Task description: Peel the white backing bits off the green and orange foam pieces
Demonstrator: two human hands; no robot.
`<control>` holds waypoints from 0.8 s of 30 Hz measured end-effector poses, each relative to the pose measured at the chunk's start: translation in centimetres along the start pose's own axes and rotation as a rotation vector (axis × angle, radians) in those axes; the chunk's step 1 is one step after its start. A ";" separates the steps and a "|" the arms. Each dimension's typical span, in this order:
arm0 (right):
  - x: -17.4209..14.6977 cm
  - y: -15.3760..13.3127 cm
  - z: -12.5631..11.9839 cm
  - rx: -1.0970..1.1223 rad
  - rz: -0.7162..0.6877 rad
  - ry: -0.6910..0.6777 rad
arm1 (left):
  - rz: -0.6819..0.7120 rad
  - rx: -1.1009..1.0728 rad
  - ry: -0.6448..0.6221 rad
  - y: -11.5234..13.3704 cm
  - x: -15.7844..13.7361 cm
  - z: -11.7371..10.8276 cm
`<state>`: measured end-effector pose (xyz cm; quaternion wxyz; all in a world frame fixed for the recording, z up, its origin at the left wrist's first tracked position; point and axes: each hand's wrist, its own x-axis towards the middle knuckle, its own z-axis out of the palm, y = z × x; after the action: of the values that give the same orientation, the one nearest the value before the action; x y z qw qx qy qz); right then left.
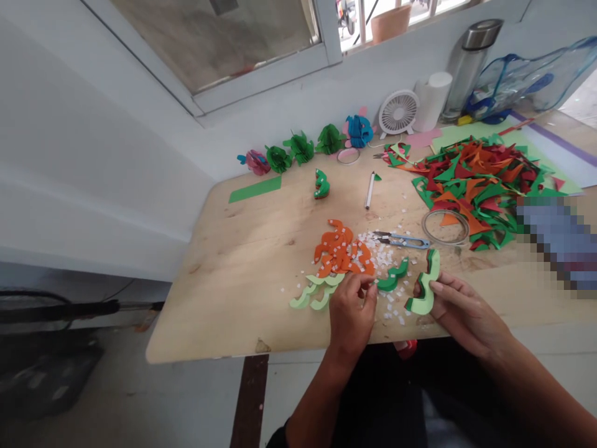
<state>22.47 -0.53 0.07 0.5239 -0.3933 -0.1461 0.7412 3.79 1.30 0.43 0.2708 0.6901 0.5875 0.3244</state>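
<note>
While the right hand [461, 308] has its grip closed on a stack of wavy paper pieces [425, 292] near the front edge of the counter [233, 280], the left hand [352, 308] pinches its fingertips together beside a green wavy piece [394, 277]; whether that grip contains anything, one cannot tell. Orange pieces [344, 239], light-green pieces [301, 301] and small white squares [383, 255] lie close by.

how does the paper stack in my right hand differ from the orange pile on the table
The paper stack is held in the right hand; the orange pile lies on the table. The stack shows light green over darker layers; the pile is mainly orange. The stack's layers roughly line up; the pile's pieces overlap loosely. Both have wavy-edged pieces.
</note>
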 end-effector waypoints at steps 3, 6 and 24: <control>0.3 0.0 -0.1 0.011 -0.011 -0.002 | 0.045 0.089 -0.052 -0.1 0.6 0.5; 0.5 0.0 -0.2 0.011 -0.005 0.004 | 0.112 0.220 -0.091 0.1 1.4 1.4; 0.2 0.6 -0.8 -0.010 0.000 -0.048 | 0.190 0.340 0.077 0.1 0.7 2.7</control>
<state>22.65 -0.78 -0.84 0.5185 -0.3781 -0.1624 0.7496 5.99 1.97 -1.09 0.0960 0.7655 0.5757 0.2707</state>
